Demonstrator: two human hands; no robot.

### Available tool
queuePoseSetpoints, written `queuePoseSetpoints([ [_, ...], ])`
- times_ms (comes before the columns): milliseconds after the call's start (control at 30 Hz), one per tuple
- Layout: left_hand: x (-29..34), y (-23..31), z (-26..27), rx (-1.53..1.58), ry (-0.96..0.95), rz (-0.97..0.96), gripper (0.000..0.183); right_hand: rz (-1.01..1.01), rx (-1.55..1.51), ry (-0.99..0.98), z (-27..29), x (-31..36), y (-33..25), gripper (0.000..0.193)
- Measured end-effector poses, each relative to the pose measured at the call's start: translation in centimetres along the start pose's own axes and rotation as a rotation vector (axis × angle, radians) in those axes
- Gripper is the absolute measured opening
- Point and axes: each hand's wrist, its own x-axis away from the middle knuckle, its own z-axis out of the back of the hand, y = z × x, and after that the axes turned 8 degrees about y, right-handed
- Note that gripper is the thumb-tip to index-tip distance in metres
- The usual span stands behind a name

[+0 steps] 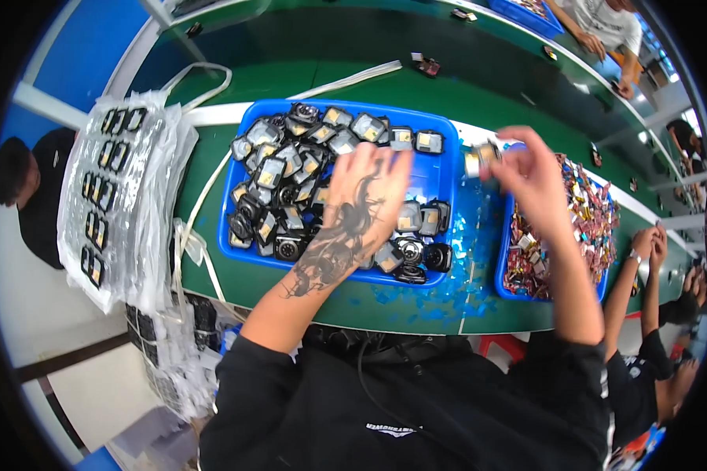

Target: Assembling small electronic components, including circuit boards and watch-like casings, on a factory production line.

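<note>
My left hand (361, 200), tattooed from its back up the forearm, reaches over a blue tray (452, 169) with its fingers stretched out. Heaped in that tray are black square smartwatch housings (269, 173), many showing a grey inner face with a yellowish patch. The fingertips hover over or touch the pile; which one cannot be told. To the right of the tray, my right hand (526, 169) is slightly blurred, thumb and fingers closed on a small watch part (481, 160) with a pale and gold-coloured face. Blue film scraps (467, 228) litter the table below it.
A second blue tray (501, 271) on the right holds many small reddish and silver pieces. Plastic trays with black parts (114, 196) stack at the left, beside white straps (212, 177). Several people sit around the green table (322, 302).
</note>
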Motion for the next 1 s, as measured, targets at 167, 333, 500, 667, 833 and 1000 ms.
queuePoseSetpoints([
  [167, 0.6, -0.4, -0.8, -0.156, -0.021, -0.053, 0.032, 0.042, 0.458, -0.027, 1.0, -11.7, 2.1, 0.04],
  [333, 0.7, -0.2, -0.4, -0.041, -0.024, -0.036, 0.022, -0.246, 0.423, -0.008, -0.1, -15.6, 7.4, 0.039],
  [500, -0.1, 1.9, 1.0, 0.526, 0.029, 0.309, 0.012, 0.105, 0.9, 0.063, 3.1, -13.9, 4.7, 0.036],
  [667, -0.6, 1.9, 1.7, 1.569, -0.178, 0.821, 0.008, 0.223, 0.865, -0.352, 7.1, -7.7, 0.9, 0.02],
  [833, -0.4, 2.2, 0.8, 1.608, -0.171, 0.844, 0.02, 0.434, 0.984, -0.286, 6.6, -2.8, 3.7, 0.02],
  [1000, 0.1, 2.7, 0.2, 1.523, -0.214, 0.758, 0.037, 0.12, 0.796, -0.258, 6.5, -3.0, 3.9, 0.016],
])
